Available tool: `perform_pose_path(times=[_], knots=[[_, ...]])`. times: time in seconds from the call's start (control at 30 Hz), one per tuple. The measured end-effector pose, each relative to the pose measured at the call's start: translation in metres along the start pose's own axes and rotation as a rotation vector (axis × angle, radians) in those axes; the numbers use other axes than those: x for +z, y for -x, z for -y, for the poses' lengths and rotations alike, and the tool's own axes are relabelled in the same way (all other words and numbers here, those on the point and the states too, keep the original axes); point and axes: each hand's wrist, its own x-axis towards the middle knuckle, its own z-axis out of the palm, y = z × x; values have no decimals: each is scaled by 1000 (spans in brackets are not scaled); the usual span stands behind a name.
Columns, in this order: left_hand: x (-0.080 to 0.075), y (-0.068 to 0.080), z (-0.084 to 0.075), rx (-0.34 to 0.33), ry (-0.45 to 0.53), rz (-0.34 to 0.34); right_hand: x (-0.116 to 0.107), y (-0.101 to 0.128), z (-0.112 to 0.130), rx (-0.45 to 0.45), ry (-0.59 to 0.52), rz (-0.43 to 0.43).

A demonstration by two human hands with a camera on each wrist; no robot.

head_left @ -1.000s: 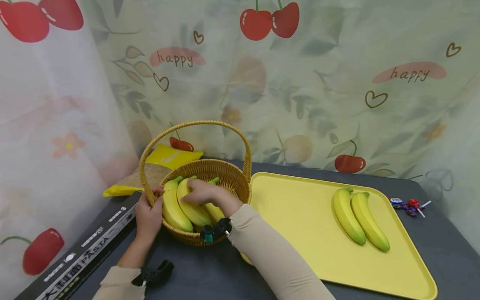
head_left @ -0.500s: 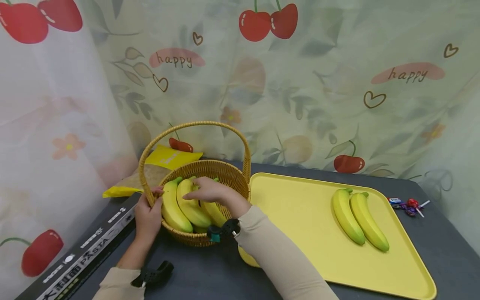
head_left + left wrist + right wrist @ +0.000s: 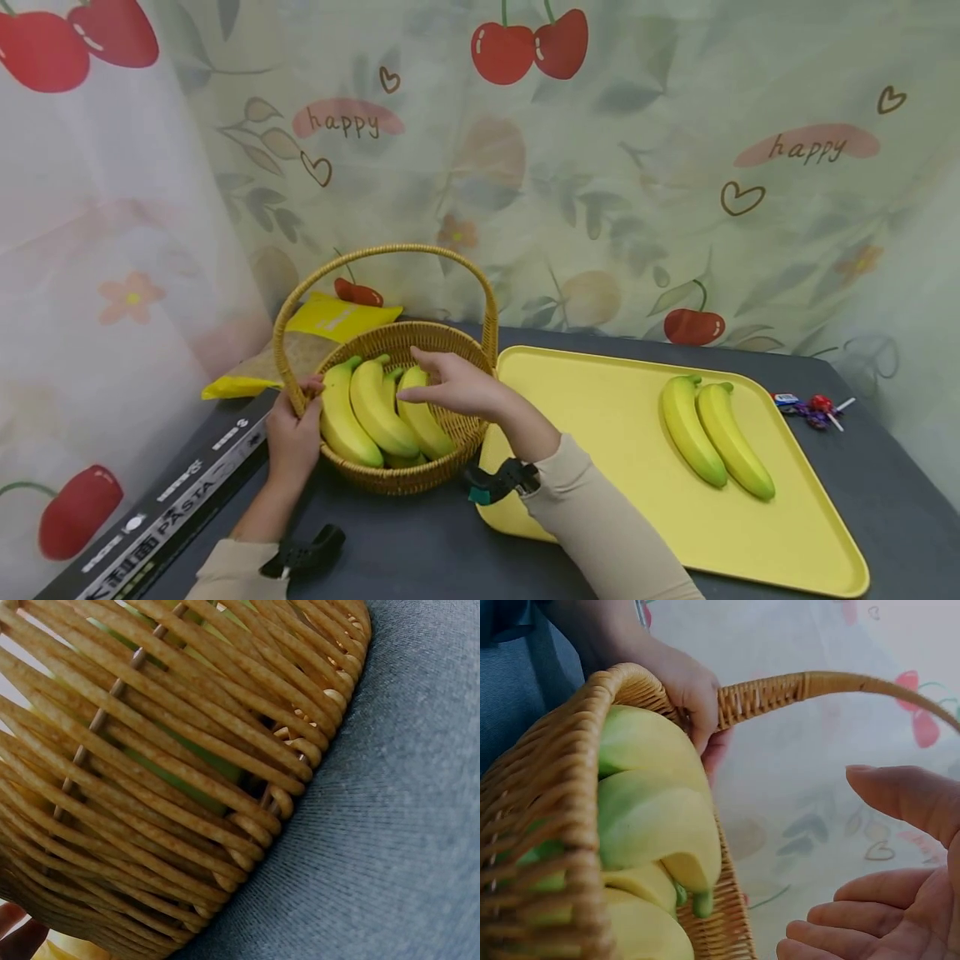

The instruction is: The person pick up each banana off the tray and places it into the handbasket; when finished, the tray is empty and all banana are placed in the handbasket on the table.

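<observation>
A wicker basket (image 3: 420, 479) with a tall arched handle holds several yellow-green bananas (image 3: 378, 408), laid side by side with stems to the back. My left hand (image 3: 294, 437) grips the basket's left rim at the foot of the handle. In the left wrist view the woven wall (image 3: 150, 765) fills most of the picture, with fingertips at the lower left corner. Over the basket's right side hovers my right hand (image 3: 465, 387), thumb apart from the fingers and nothing held. The right wrist view shows its open palm (image 3: 930, 915) beside the bananas (image 3: 660, 817).
A yellow tray (image 3: 585, 467) lies right of the basket, bearing two bananas (image 3: 712, 437) at its right. Past it are lollipops (image 3: 821, 408) and small wrapped sweets. At left lie a black pasta box (image 3: 172, 504) and a yellow packet (image 3: 337, 317). A printed curtain (image 3: 555, 208) hangs behind.
My right hand has drawn off the bananas, moving right and spreading its fingers. My left hand keeps its hold on the rim, and the basket has stayed in place.
</observation>
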Motion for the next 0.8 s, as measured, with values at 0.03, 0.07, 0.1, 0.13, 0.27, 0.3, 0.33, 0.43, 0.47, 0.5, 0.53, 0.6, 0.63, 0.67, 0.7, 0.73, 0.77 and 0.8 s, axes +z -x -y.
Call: perform_pose_path(times=[0.03,0.07,0.1,0.13,0.27,0.3,0.33,0.43,0.47,0.5,0.53,0.6,0.63,0.67,0.7,0.73,0.77,0.8], knots=[[0,0,0,-1,0,0,-1,5,-1,-4,-2,-7],[0,0,0,-4,0,1,-3,9,-2,-6,-7,-13],[0,0,0,-9,0,2,-4,13,-3,-9,-12,-17],[0,0,1,-14,0,5,-6,17,-4,-16,-19,-22],[0,0,2,-31,1,13,-14,32,-8,-62,-52,-27],[-1,0,2,-32,-2,12,-16,36,-9,-79,-78,-24],[0,0,2,-31,-3,9,-18,40,-10,-92,-105,-22],[0,0,3,-28,-2,5,-25,52,-15,-119,-160,-36],[0,-1,3,-27,-2,4,-27,56,-17,-133,-172,-42],[0,-1,3,-25,0,5,-29,60,-20,-139,-178,-55],[0,-1,4,-23,3,7,-32,65,-22,-143,-174,-71],[0,-2,4,-20,8,10,-36,74,-27,-152,-165,-99],[0,-2,5,-20,9,10,-39,78,-30,-156,-162,-111],[1,-2,5,-19,12,10,-41,82,-34,-150,-160,-124],[1,-2,5,-20,15,10,-43,86,-37,-142,-156,-137],[1,-2,6,-20,15,9,-46,91,-41,-134,-150,-149],[1,-2,6,-21,16,9,-48,95,-45,-128,-146,-162],[1,-3,6,-23,16,9,-50,99,-50,-120,-143,-176]])
